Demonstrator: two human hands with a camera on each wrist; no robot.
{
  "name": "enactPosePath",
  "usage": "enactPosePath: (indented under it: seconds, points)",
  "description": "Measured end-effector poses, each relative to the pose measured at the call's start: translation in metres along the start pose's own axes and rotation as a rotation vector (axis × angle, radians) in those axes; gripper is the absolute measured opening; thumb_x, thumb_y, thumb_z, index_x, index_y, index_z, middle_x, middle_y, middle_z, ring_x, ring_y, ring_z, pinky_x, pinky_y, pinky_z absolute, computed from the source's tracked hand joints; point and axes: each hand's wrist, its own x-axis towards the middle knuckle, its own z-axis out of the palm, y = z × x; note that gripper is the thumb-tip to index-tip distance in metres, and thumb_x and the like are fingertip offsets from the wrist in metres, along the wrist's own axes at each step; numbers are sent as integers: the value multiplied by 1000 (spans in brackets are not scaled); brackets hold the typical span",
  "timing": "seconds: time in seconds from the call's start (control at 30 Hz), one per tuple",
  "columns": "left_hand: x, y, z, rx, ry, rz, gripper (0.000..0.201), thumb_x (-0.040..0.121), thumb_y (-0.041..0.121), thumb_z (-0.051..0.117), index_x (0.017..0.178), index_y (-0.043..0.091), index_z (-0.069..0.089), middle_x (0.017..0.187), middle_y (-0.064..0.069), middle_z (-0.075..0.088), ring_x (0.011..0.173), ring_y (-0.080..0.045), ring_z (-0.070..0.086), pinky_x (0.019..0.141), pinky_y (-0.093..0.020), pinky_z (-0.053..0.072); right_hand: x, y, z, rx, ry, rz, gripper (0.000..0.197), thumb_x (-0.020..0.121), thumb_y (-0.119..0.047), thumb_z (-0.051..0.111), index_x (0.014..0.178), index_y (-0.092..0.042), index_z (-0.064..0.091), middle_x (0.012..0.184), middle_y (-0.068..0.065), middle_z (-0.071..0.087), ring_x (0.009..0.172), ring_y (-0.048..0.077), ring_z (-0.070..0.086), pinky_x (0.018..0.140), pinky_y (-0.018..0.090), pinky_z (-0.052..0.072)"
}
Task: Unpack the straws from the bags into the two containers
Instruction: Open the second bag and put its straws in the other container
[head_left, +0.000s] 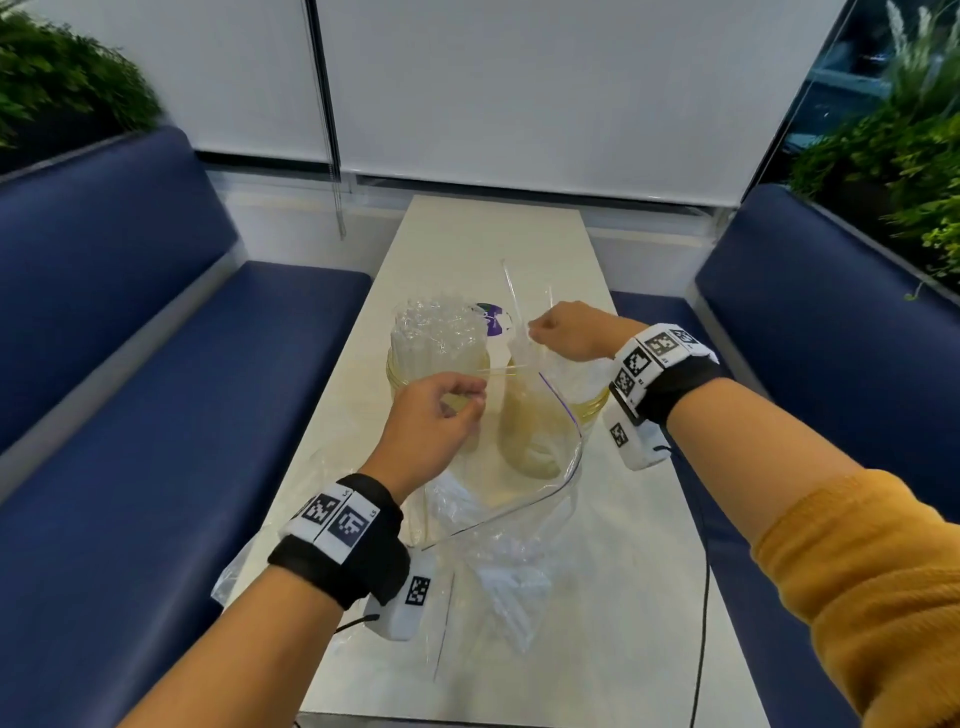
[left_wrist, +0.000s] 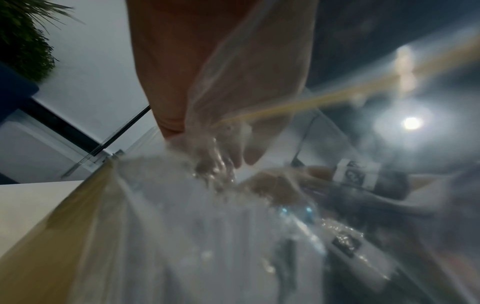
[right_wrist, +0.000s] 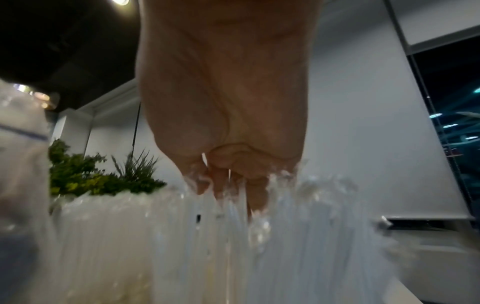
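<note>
Two yellowish clear containers stand mid-table. The left container (head_left: 410, 374) holds a bunch of wrapped straws (head_left: 436, 332). The right container (head_left: 595, 405) is mostly hidden behind a clear zip bag (head_left: 519, 467) that hangs open between my hands. My left hand (head_left: 475, 402) pinches a thin yellowish straw (head_left: 501, 370) together with bag film (left_wrist: 182, 226); the same straw (left_wrist: 298, 102) runs up to the right from that left hand (left_wrist: 233, 148). My right hand (head_left: 535, 330) is curled on the tops of wrapped straws (right_wrist: 207, 236), with the right hand (right_wrist: 228, 185) sunk among them.
A second clear bag (head_left: 509, 587) with white wrapped straws lies on the white table (head_left: 639, 623) near me. A purple and white lid (head_left: 493, 317) lies behind the containers. Blue benches (head_left: 156, 389) flank the table. A black cable (head_left: 701, 597) runs down the right side.
</note>
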Motion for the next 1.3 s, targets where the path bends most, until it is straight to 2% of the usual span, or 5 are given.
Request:
enactPosePath:
  seconds: [0.2, 0.47, 0.9, 1.2, 1.3]
  points:
    - [-3, 4, -2, -16, -8, -21, 18, 96, 27, 67, 111, 22, 74, 102, 13, 73, 80, -27, 74, 77, -50, 62, 20, -17, -42, 203, 486, -98, 31, 101, -27, 48, 109, -11, 73, 104, 5, 73, 98, 25, 68, 84, 29, 50]
    - [-8, -4, -9, -33, 32, -85, 14, 96, 25, 66, 108, 25, 74, 102, 11, 74, 78, -18, 75, 84, -41, 62, 91, -35, -30, -148, 88, -113, 42, 104, -32, 47, 142, -15, 55, 152, 11, 45, 139, 30, 43, 115, 40, 33]
    - [-2, -4, -8, -16, 31, -62, 17, 96, 26, 66, 111, 21, 74, 102, 10, 75, 75, -13, 75, 78, -43, 63, 25, -1, -29, -249, 122, -114, 23, 92, -26, 65, 88, -7, 78, 97, 3, 77, 79, 25, 67, 63, 27, 49]
    - [-1, 1, -1, -20, 6, -73, 17, 96, 26, 66, 111, 21, 74, 104, 11, 74, 79, -13, 75, 82, -44, 62, 47, 4, -40, -49, 208, -55, 44, 108, -27, 34, 141, -3, 52, 146, 17, 49, 135, 33, 46, 111, 39, 34]
    - [-1, 3, -2, -20, 0, -70, 17, 97, 26, 65, 111, 21, 74, 105, 13, 74, 79, -13, 75, 84, -42, 62, 53, 3, -27, -129, 9, 20, 38, 107, -27, 37, 107, 1, 63, 112, 18, 62, 112, 34, 58, 89, 35, 43]
